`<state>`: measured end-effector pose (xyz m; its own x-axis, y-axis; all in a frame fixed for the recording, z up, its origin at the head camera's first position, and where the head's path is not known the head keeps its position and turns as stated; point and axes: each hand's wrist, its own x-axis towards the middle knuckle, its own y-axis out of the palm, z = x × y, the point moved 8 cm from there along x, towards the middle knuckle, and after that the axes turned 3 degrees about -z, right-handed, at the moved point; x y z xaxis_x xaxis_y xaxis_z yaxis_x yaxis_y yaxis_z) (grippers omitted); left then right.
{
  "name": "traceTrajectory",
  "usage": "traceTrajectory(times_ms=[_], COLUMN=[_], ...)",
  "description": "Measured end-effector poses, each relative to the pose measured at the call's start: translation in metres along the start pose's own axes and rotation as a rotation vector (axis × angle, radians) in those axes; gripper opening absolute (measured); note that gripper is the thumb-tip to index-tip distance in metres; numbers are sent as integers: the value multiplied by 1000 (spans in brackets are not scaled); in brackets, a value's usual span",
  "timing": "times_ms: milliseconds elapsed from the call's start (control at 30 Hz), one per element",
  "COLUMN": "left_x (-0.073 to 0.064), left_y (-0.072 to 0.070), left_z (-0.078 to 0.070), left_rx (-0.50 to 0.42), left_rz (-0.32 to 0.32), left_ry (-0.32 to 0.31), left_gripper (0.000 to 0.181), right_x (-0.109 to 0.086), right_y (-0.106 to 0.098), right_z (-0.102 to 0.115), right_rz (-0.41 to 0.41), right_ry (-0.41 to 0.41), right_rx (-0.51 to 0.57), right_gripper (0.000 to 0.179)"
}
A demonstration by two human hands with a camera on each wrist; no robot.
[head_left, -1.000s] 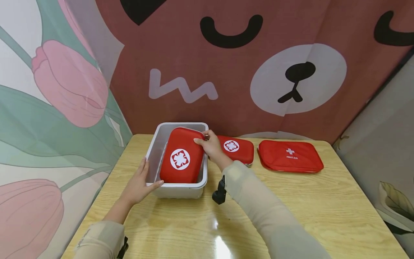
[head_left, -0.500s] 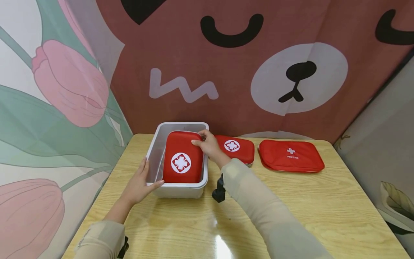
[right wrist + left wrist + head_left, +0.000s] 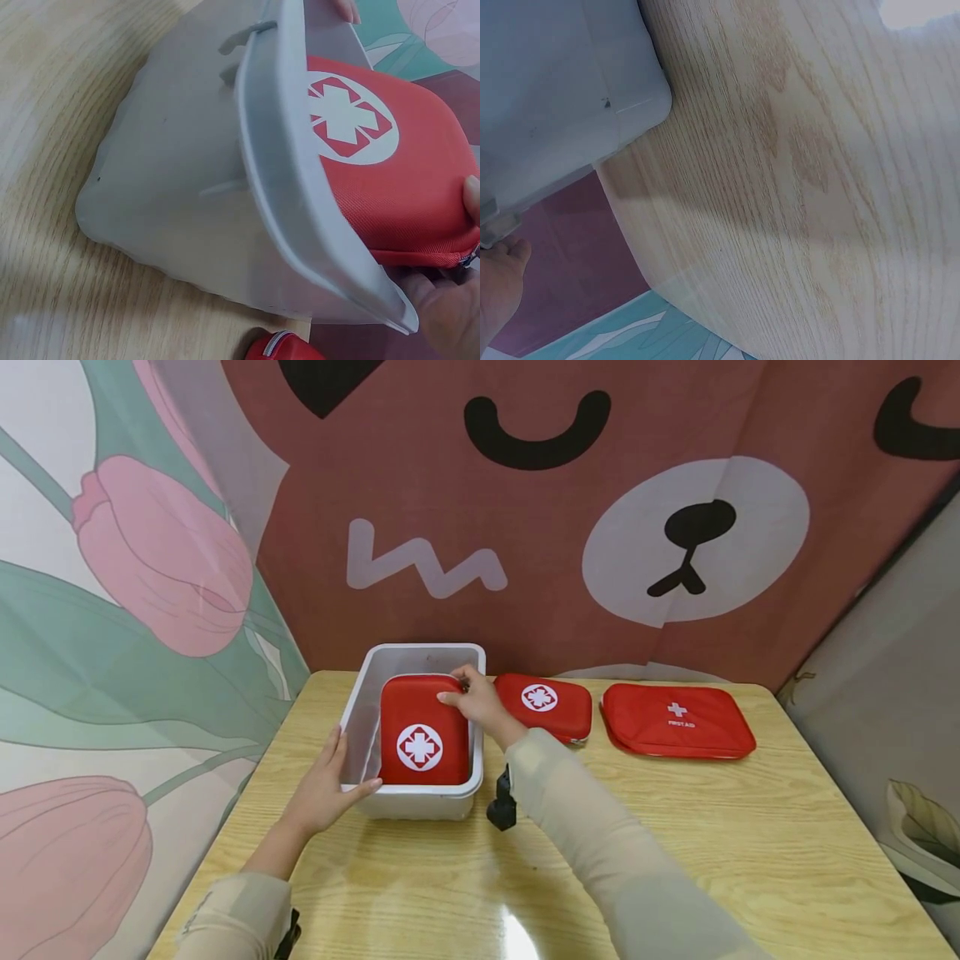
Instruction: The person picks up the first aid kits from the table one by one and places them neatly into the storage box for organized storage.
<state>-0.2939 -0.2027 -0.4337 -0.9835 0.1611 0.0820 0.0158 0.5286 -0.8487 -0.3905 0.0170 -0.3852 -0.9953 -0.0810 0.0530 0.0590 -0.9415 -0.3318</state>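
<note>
A red hard-shell first aid case [image 3: 422,718] with a white cross emblem leans inside a light grey plastic bin [image 3: 423,792]. My right hand [image 3: 480,700] pinches the case's far right corner, thumb on top and fingers beneath; its zipper edge shows beside them in the right wrist view. My left hand [image 3: 322,789] holds the bin's near left corner, thumb over the front rim and fingers along the left side. In the left wrist view, part of that hand [image 3: 502,281] shows at the bin's rim. Something clear and plastic-like lies in the bin left of the case.
On the wooden table [image 3: 637,843], a smaller red first aid case [image 3: 558,710] lies close to the bin's right side. Farther right is a flat red first aid pouch [image 3: 678,727]. A bear-print backdrop [image 3: 540,568] rises behind the table.
The case has straightened from its tilt and sunk lower into the bin, its far edge coming nearer to me. My right hand has moved down and left with it; the left hand stays put.
</note>
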Motion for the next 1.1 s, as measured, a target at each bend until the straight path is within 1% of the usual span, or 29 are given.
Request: traceTrajectory(times_ms=[467, 733, 967, 1100], left_x=[-1, -2, -1, -1], left_y=[0, -1, -2, -2], left_z=[1, 0, -1, -2], left_rx=[-7, -15, -2, -3], left_rz=[-6, -13, -22, -28], left_ry=[-7, 6, 26, 32], left_gripper=[98, 101, 101, 100], right_x=[-3, -2, -2, -1], right_y=[14, 15, 17, 19], right_z=[-1, -2, -6, -8], right_rz=[72, 50, 61, 63], right_ry=[14, 8, 38, 59], right_rx=[-34, -52, -31, -52], right_gripper=[32, 32, 31, 34])
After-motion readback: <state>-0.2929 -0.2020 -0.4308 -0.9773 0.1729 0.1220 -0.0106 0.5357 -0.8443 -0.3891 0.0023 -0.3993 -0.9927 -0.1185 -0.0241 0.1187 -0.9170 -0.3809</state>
